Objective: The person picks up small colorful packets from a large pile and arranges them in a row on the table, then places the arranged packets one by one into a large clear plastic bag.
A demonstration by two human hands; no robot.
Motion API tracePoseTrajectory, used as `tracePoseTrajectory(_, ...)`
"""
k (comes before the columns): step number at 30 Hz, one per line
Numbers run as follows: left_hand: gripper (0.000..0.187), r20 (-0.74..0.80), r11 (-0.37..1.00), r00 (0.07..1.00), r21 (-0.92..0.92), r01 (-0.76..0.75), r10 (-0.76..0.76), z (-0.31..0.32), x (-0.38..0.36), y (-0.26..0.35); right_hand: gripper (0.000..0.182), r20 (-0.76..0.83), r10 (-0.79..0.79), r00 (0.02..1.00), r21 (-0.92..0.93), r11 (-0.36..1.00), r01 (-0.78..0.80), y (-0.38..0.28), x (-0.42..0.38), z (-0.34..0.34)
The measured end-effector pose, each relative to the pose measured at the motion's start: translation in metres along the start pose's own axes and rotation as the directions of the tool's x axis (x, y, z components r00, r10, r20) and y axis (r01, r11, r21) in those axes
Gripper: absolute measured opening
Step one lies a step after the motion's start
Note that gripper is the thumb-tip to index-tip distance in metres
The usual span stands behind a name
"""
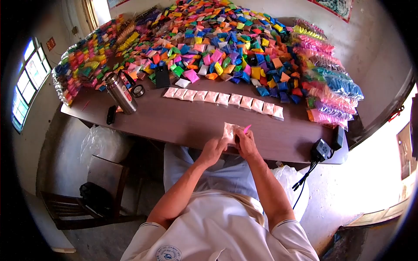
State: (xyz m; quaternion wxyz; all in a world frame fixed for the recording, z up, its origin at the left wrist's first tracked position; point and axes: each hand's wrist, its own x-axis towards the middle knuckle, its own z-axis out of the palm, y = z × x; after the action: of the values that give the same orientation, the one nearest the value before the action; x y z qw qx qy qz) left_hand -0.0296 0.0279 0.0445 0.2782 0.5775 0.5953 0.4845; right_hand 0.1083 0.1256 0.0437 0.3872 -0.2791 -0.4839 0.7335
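Near the table's front edge, my left hand (pixel 214 150) pinches the lower left side of a pale pink packet (pixel 228 130). My right hand (pixel 246 142) is closed at the packet's right side, and a bright pink strip (pixel 247 128) sticks up from its fingers. Part of the packet is hidden behind the fingers. Beyond the hands, a row of several similar pale pink packets (pixel 223 99) lies across the brown table (pixel 174 124), slanting slightly down to the right.
A heap of colourful packets (pixel 209 43) covers the table's back. Stacked bagged packets (pixel 333 87) stand at the right. A steel flask (pixel 122 93), its lid (pixel 138 91) and a black object (pixel 111 114) are at the left; a black adapter (pixel 321 150) with cables sits at the right edge.
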Motion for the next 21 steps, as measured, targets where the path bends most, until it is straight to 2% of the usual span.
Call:
tracePoseTrajectory(2,0.055,-0.001,1.000,1.000,-0.016,0.012,-0.012,-0.001,-0.001,0.003,0.028,0.033,0.046,0.998,0.017,0.999,-0.046,-0.003,-0.002,0.001)
tracePoseTrajectory(4,0.053,-0.002,0.999,1.000,-0.032,0.025,-0.025,-0.001,-0.001,0.004,0.022,0.054,0.044,0.998,-0.185,0.982,-0.034,-0.004,-0.001,0.005)
tracePoseTrajectory(5,0.052,0.012,1.000,1.000,-0.007,-0.007,0.007,-0.001,-0.001,0.003,0.022,0.054,0.044,0.998,-0.185,0.982,-0.033,-0.004,-0.001,0.007)
tracePoseTrajectory(7,0.050,0.028,0.999,0.999,0.017,-0.039,0.039,-0.001,-0.001,0.005,0.019,0.121,-0.076,0.990,0.020,0.997,0.075,-0.009,-0.006,0.017)
tracePoseTrajectory(11,0.048,0.036,0.999,0.999,0.020,-0.039,0.038,0.000,0.000,-0.003,0.021,0.171,-0.092,0.981,0.036,0.996,0.088,-0.010,-0.008,0.011)
tracePoseTrajectory(13,0.048,0.044,1.000,0.999,-0.007,-0.028,0.028,-0.001,0.002,-0.002,0.025,0.129,0.042,0.991,-0.173,0.985,-0.019,-0.008,-0.004,-0.001)
tracePoseTrajectory(15,0.050,0.019,0.996,1.000,-0.088,0.026,-0.025,-0.002,0.000,0.000,0.028,0.122,0.067,0.990,-0.214,0.976,-0.040,-0.016,-0.010,0.006)
tracePoseTrajectory(17,0.051,0.023,0.996,1.000,-0.090,0.021,-0.019,-0.005,0.000,0.006,0.030,0.114,0.091,0.989,-0.254,0.965,-0.060,-0.035,-0.018,0.021)
tracePoseTrajectory(19,0.052,0.030,0.996,0.999,-0.092,0.017,-0.014,-0.006,-0.001,0.005,0.033,0.220,0.053,0.974,-0.262,0.965,0.007,-0.044,-0.023,0.028)
tracePoseTrajectory(21,0.053,0.045,0.999,0.999,-0.051,0.002,0.000,-0.005,-0.001,0.004,0.033,0.200,0.053,0.978,-0.289,0.957,0.007,-0.035,-0.017,0.021)
